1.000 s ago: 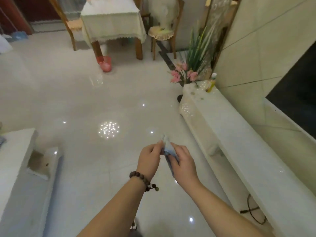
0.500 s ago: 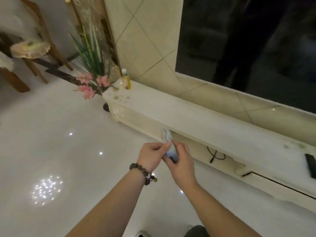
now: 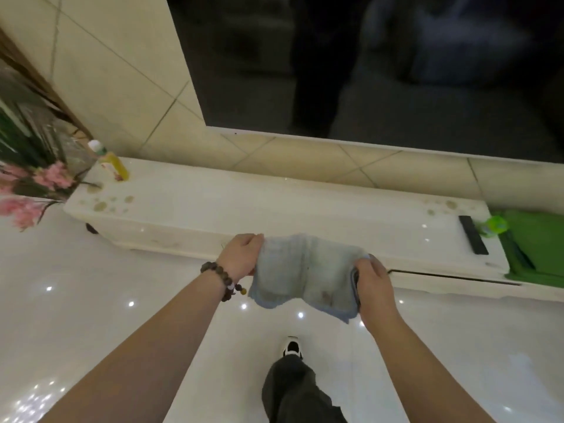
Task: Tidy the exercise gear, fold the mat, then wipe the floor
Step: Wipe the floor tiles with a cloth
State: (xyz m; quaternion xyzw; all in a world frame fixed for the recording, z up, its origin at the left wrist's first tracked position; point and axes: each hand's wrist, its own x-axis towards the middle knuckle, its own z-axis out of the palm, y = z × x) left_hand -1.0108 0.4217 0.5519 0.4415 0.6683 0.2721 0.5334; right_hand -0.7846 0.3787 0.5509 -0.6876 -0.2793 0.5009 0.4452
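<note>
- The cloth (image 3: 303,277), bunched into a small wad between both hands half a second ago, is now spread out flat between them, and the view has swung to face the long white worktop (image 3: 274,209) squarely.
- The left hand (image 3: 241,254) has its fingers closed on the cloth's left edge; a bead bracelet (image 3: 224,279) sits on that wrist.
- The right hand (image 3: 374,285) has its fingers closed on the right edge.
- The cloth hangs above the glossy floor (image 3: 91,300), just in front of the worktop's front edge.
- A yellow bottle (image 3: 111,160) stands at the worktop's far-left corner; a dark remote (image 3: 473,235) lies near its right end.
</note>
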